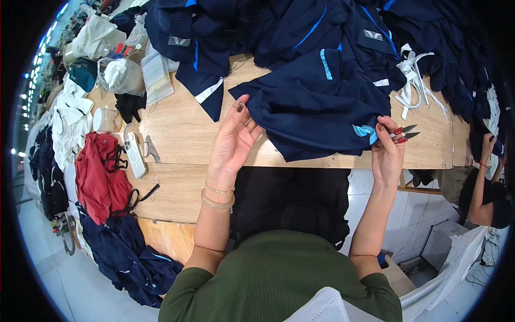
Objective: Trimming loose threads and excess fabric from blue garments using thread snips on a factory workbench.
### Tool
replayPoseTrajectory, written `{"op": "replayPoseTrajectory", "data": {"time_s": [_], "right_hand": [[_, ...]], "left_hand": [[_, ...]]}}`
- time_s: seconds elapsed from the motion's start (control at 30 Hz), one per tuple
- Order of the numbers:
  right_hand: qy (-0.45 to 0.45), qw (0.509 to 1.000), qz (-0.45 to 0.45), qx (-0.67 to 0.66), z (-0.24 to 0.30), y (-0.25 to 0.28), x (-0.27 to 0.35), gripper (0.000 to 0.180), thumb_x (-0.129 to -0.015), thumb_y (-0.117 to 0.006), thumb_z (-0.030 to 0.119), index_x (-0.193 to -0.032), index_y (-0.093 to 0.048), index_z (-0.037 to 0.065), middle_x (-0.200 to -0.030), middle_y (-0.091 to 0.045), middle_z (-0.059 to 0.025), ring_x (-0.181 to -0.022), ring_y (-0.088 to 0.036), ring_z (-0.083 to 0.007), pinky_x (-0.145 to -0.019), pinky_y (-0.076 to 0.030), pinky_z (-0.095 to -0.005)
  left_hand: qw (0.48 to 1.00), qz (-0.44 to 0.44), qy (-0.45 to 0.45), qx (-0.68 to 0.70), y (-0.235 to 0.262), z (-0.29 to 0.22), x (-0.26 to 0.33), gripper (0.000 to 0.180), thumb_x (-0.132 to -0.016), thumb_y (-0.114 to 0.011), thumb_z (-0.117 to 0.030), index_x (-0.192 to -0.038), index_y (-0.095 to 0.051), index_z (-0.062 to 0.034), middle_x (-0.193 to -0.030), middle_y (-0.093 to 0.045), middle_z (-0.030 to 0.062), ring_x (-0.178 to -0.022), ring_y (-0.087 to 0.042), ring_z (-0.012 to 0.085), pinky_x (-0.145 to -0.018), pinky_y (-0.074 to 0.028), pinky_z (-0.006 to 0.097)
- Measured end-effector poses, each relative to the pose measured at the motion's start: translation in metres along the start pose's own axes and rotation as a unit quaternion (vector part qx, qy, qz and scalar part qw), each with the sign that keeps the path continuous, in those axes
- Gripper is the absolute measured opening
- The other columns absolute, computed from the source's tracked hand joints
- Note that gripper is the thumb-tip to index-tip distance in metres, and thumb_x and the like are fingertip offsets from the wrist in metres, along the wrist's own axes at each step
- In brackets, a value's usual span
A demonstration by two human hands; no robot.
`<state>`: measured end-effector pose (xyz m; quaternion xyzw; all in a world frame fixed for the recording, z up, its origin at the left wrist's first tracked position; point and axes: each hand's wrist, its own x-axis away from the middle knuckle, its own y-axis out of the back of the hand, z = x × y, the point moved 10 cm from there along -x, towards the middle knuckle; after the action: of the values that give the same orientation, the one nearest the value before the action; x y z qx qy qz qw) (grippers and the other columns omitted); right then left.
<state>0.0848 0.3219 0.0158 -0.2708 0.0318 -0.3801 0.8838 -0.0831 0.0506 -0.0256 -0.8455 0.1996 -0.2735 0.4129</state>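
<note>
A navy blue garment (316,112) with light blue trim lies bunched on the wooden table in front of me. My right hand (387,153) is closed around small thread snips (403,134) with red handles, their blades pointing right. Its fingertips also pinch the garment's edge beside a light blue piece of fabric (365,131). My left hand (234,137) is palm up at the garment's left edge, with its fingers apart and slightly curled. Its fingertips are close to the cloth; whether they touch it is hard to see.
More navy garments (241,32) are heaped along the far side. White ties (412,80) lie at the right. On the left are a phone (135,155), a clear cup (104,119), plastic bags (120,75) and red cloth (99,177). Another person's arm (480,182) shows at far right.
</note>
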Motion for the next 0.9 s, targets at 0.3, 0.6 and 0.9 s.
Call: {"op": "replayPoseTrajectory", "data": {"time_s": [0.3,0.6,0.9], "right_hand": [[0.358,0.798,-0.111,0.472,0.067,-0.003,0.025,0.031,-0.070,-0.052,-0.016,-0.096,-0.053,0.002,-0.094,-0.045,-0.0029,-0.078,-0.042,-0.0123,-0.067,-0.037,-0.0219],[0.285,0.831,-0.088,0.470,0.061,0.003,0.007,0.029,-0.072,-0.051,-0.015,-0.095,-0.056,0.002,-0.091,-0.046,-0.0009,-0.078,-0.043,-0.0097,-0.068,-0.037,-0.0197],[0.134,0.909,-0.035,0.393,0.050,-0.016,-0.048,0.008,-0.087,-0.063,0.005,-0.093,-0.064,0.000,-0.073,-0.050,0.0039,-0.065,-0.044,-0.0033,-0.058,-0.033,-0.0169]], "left_hand": [[0.822,-0.061,-0.322,-0.466,-0.033,-0.060,0.034,0.033,-0.075,-0.053,0.014,-0.101,-0.059,-0.0041,-0.086,-0.047,-0.0006,-0.065,-0.042,0.0045,-0.058,-0.035,0.016],[0.768,-0.092,-0.347,-0.530,-0.033,-0.061,0.036,0.026,-0.082,-0.057,0.009,-0.103,-0.067,-0.0012,-0.091,-0.053,0.0017,-0.073,-0.053,0.0062,-0.062,-0.045,0.017],[0.933,-0.123,-0.110,-0.320,-0.004,-0.032,0.013,0.018,-0.088,-0.055,0.000,-0.103,-0.063,0.0033,-0.081,-0.062,0.0032,-0.067,-0.058,0.0068,-0.059,-0.049,0.019]]}}
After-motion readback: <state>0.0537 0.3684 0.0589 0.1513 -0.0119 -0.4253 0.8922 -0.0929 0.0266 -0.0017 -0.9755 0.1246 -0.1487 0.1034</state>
